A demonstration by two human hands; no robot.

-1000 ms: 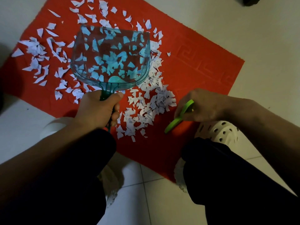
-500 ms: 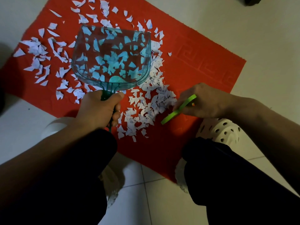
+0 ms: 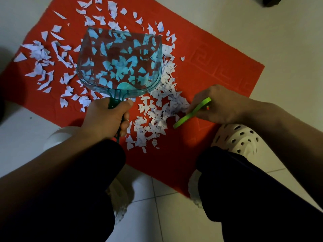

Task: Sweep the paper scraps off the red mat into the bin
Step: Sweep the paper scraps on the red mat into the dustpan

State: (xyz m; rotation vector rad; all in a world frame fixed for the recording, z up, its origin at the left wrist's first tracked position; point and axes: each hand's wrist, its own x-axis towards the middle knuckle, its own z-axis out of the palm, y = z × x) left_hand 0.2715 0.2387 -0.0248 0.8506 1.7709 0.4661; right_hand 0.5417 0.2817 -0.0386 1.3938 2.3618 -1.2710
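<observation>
- The red mat point(image 3: 201, 70) is laid on the tiled floor point(image 3: 279, 32), strewn with paper scraps point(image 3: 157, 116).
- A clear teal dustpan point(image 3: 120, 62) is held over the mat's middle, its handle clamped in the left hand point(image 3: 104, 117), its open mouth pointed away from the person.
- A green brush point(image 3: 192, 112), long axis slanted, is gripped by the right hand point(image 3: 222, 107) beside the near scrap heap.

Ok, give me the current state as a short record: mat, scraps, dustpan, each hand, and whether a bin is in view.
mat: red mat on pale tiled floor
scraps: white paper scraps scattered over the mat's left and middle, densest pile between the hands
dustpan: clear teal dustpan over the scraps; whether it touches the mat is unclear
left hand: left hand grips the dustpan handle
right hand: right hand holds a green brush at the pile's right edge
bin: none visible
</observation>
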